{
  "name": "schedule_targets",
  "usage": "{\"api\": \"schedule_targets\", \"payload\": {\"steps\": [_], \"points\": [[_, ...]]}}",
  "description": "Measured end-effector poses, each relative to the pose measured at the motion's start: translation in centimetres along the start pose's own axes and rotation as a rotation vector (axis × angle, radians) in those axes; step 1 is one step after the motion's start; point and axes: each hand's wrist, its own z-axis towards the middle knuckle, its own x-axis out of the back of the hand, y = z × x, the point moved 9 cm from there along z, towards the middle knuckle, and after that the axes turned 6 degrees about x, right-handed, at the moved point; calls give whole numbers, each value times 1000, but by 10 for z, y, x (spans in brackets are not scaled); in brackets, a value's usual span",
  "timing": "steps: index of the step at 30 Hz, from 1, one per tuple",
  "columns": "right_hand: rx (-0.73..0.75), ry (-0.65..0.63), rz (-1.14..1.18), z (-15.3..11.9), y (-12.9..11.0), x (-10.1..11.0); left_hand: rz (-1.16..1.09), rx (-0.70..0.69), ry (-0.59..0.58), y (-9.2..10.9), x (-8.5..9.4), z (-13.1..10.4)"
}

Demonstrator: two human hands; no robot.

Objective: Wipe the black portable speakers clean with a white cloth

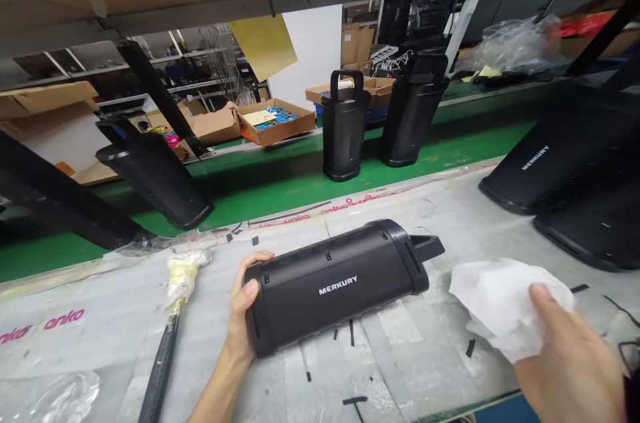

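Case (325,313) marked MERKURY is sideways over the pale bench covering (205,343), its left end grasped by the fingers of the left hand (240,324). Fingers of the right hand (575,356) pinch a crumpled white cloth (493,296)

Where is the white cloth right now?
In the head view, the white cloth is on the right side, held in the person's right hand, just to the right of the black speaker marked MERKURY.
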Motion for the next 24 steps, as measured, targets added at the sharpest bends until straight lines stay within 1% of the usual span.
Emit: {"api": "schedule_targets", "payload": {"steps": [1, 2, 3, 4, 5, 6, 7, 8, 9, 10, 11, 12, 14, 15, 16, 17, 18, 19, 20, 21, 23, 24], "points": [[-61, 79, -60, -4, -9, 2, -1, 12, 7, -1, 1, 0], [-88, 163, -117, -8, -23, 5, -5, 26, 11, -2, 1, 0], [-46, 236, -157, -11, -45, 5, -10, 38, 14, -3, 1, 0], [89, 260, -147, -13, -73, 0, -12, 42, 16, -3, 1, 0], [279, 250, -112, -15, -105, -9, -14, 39, 22, -3, 1, 1], [476, 209, -63, -20, -135, -21, -15, 32, 29, -2, 1, 1], [655, 145, -14, -26, -159, -32, -18, 30, 36, -2, 2, 1], [800, 77, 22, -33, -177, -43, -22, 34, 40, -2, 1, 1], [905, 16, 45, -39, -189, -52, -25, 41, 44, -2, 1, 2], [967, -27, 54, -43, -196, -59, -27, 50, 45, -3, 1, 2], [992, -38, 51, -45, -200, -63, -27, 58, 44, -4, 1, 2], [973, -24, 38, -44, -200, -64, -27, 60, 42, -4, 0, 3], [895, 55, 30, -43, -199, -59, -28, 51, 35, -3, 0, 3], [904, 56, 54, -47, -201, -58, -28, 52, 28, -3, 0, 3], [964, 1, 106, -56, -205, -59, -29, 57, 22, -3, -1, 3], [1039, -103, 182, -67, -209, -62, -27, 62, 21, -4, 0, 3], [1080, -227, 254, -76, -209, -64, -24, 66, 23, -4, 0, 4], [1063, -327, 307, -80, -203, -65, -18, 70, 27, -4, 1, 4], [970, -388, 331, -77, -191, -64, -13, 71, 32, -4, 2, 3], [816, -414, 334, -67, -174, -62, -8, 69, 35, -3, 2, 4], [470, -393, 319, -41, -132, -54, 3, 65, 38, -3, 3, 4], [336, -375, 309, -30, -116, -49, 5, 62, 39, -3, 3, 4]]}}
